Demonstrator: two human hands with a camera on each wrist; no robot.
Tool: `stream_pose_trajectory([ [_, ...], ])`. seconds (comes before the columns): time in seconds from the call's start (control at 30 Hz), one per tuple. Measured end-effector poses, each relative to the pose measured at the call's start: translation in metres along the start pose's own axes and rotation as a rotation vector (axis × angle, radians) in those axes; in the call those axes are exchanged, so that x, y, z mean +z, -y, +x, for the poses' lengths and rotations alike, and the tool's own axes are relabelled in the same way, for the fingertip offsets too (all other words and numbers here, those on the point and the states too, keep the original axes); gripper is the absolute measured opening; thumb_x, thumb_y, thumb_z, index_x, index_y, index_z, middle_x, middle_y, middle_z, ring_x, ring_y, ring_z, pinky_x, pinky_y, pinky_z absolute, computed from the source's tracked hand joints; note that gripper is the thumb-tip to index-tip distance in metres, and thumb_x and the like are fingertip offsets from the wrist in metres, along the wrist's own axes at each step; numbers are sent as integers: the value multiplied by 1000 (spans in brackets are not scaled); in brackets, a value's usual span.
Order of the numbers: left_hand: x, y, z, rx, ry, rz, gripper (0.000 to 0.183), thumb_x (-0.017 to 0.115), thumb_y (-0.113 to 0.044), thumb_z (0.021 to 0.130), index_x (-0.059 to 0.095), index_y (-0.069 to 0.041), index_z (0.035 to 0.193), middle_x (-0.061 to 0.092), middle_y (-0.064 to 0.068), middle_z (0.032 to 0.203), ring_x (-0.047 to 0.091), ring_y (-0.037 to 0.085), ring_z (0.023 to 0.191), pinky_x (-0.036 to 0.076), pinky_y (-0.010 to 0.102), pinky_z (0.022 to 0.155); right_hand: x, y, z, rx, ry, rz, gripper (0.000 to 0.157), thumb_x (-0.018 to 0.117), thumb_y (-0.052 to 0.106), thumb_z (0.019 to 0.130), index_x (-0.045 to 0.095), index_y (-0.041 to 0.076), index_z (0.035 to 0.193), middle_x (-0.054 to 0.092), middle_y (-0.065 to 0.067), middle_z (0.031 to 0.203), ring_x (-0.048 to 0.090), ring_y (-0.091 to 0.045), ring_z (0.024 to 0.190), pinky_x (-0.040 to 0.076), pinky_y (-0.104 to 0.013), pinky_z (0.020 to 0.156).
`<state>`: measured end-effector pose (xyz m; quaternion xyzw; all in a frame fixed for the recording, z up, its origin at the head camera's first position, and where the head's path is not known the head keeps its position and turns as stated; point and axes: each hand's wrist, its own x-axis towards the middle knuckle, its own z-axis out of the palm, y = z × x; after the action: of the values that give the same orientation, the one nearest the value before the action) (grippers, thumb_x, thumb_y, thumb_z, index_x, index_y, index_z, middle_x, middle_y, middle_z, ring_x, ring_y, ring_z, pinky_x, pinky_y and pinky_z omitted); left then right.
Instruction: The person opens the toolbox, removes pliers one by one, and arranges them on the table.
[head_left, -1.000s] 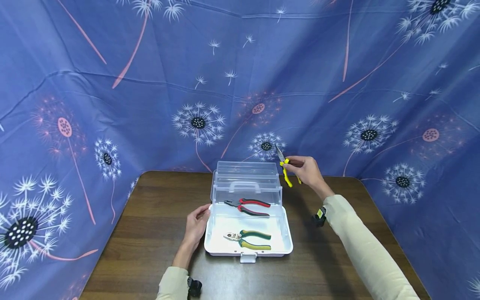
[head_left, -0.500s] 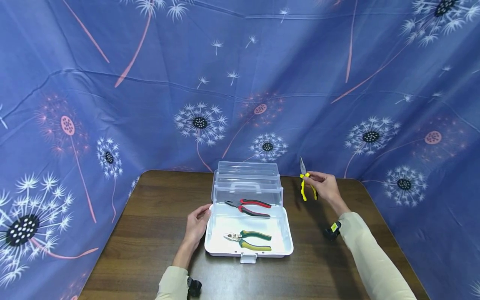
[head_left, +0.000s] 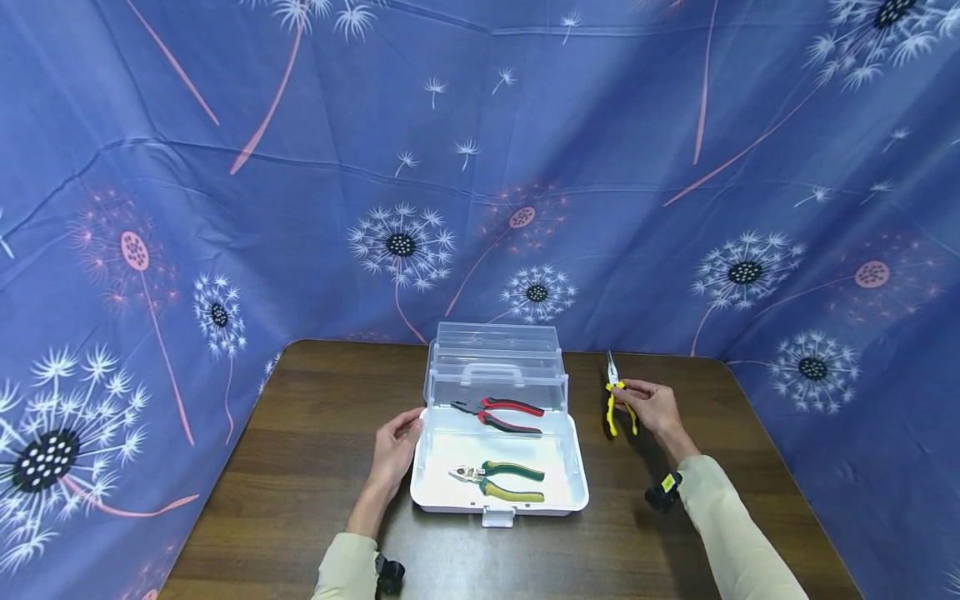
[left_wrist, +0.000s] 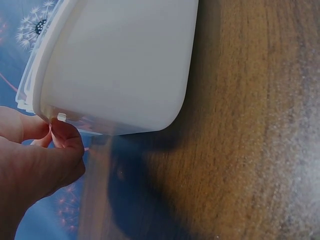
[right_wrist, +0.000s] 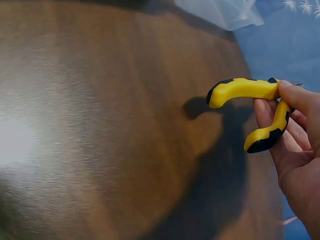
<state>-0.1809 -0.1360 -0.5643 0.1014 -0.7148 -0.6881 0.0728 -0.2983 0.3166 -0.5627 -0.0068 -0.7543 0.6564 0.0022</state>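
My right hand [head_left: 651, 407] pinches yellow-and-black needle-nose pliers [head_left: 612, 393] near the pivot, over the table to the right of the box, jaws toward the wall. In the right wrist view the handles [right_wrist: 245, 90] stand spread, above their shadow. My left hand [head_left: 395, 450] pinches the rim of the white toolbox [head_left: 417, 483] at its left back corner; the left wrist view shows thumb and finger meeting at the rim. Inside lie red-and-black pliers [head_left: 510, 405] at the back and green-and-yellow pliers [head_left: 510, 493] at the front.
The toolbox's clear lid [head_left: 495, 342] stands open toward the wall, and its latch [head_left: 497, 518] hangs at the front. A wooden table [head_left: 300, 467] bears the box. Behind the table's back edge hangs a blue cloth [head_left: 300, 233] with dandelions.
My right hand has carried the needle-nose pliers rightward from beside the lid, then down and nearer, over the table. The left hand and toolbox have stayed put.
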Motion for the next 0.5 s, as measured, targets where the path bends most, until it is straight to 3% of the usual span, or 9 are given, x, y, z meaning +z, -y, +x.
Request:
stream_pose_trajectory([
  [0.07,0,0,0,-5,-3,3,26,57,-9,94,65,-3,118,64,14,115,58,20,100,46,21,81,6,6,-11,57,-19,-36,47,69,3,85,51,-19,122,70,-17,93,69,-28,81,52,-43,76],
  [0.27,0,0,-1,-25,-4,12,26,58,-10,94,65,-4,119,63,13,116,58,20,100,46,22,81,12,-4,-18,149,-38,-49,49,70,6,85,51,-17,123,68,-23,101,69,-21,81,54,-36,75],
  [0.5,0,-1,-1,-23,-7,8,26,58,-10,94,65,-3,118,64,14,115,58,20,99,46,22,81,18,-8,-19,175,-59,-179,46,71,9,84,54,-16,120,67,-24,102,69,-22,80,55,-32,71],
])
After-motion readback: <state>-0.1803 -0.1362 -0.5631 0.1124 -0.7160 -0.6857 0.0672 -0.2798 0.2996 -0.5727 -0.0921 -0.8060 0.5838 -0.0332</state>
